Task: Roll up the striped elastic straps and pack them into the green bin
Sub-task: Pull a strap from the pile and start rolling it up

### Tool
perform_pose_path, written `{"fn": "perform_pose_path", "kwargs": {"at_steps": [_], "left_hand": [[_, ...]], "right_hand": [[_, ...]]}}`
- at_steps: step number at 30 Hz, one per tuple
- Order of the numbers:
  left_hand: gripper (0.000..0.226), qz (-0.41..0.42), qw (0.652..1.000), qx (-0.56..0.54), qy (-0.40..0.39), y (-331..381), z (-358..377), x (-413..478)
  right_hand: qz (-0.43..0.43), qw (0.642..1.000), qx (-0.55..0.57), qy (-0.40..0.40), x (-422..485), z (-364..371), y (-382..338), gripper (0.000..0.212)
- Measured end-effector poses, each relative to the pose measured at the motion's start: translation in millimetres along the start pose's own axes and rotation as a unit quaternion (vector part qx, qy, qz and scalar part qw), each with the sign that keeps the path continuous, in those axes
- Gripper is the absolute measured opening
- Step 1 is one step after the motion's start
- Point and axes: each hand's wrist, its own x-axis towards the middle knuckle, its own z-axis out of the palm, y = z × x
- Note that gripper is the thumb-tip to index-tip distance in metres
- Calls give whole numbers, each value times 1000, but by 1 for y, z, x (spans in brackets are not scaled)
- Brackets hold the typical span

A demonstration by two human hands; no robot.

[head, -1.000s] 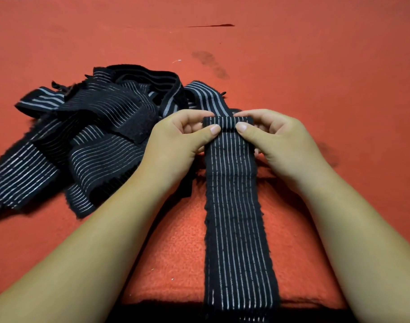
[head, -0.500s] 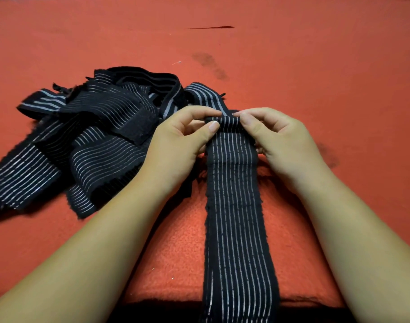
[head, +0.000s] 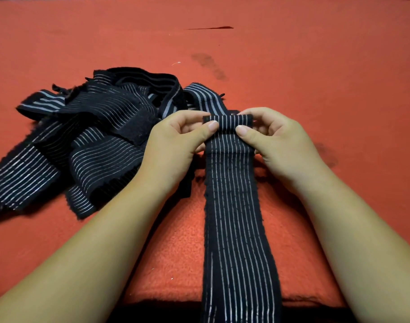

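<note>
Strap: flat black white-striped elastic

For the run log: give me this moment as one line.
step: rolling strap end | left hand: pinches roll | right hand: pinches roll | strap: rest flat | pile: unrolled, left | green bin: not in view

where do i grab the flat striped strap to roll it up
Grip the striped strap at its small rolled end, the far end. Come in from both side edges, thumbs on the near face, fingers behind, as the left hand and right hand pinch it now. The roll is wide and the loose length runs toward the person.
</note>
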Motion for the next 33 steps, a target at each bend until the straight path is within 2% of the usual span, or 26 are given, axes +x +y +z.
{"fn": "perform_pose_path", "kwargs": {"at_steps": [4, 8, 12, 16, 21, 24, 33], "left_hand": [[15, 13, 1000, -14, -20, 0, 1, -2], [17, 20, 1000, -3, -22, 2, 0, -2], [18, 7, 999, -9, -30, 1, 1, -3], [20, -19, 999, -22, -25, -2, 2, -2], [25, 3, 1000, -9, -9, -2, 0, 0], [25, 16, 1000, 13, -2, -1, 0, 1], [25, -8, 999, 35, 17, 0, 4, -3]], "right_hand": [[-6, 999, 31, -8, -2, 1, 0, 25], [19, 999, 32, 5, -2, 0, 0, 16], [15, 999, 18, 25, -2, 2, 1, 16], [5, 999, 45, 25, -3, 1, 0, 16], [23, 997, 69, 19, -1, -1, 1, 25], [30, 999, 36, 9, 0, -5, 2, 18], [-11, 998, 49, 23, -2, -2, -1, 26]]}}
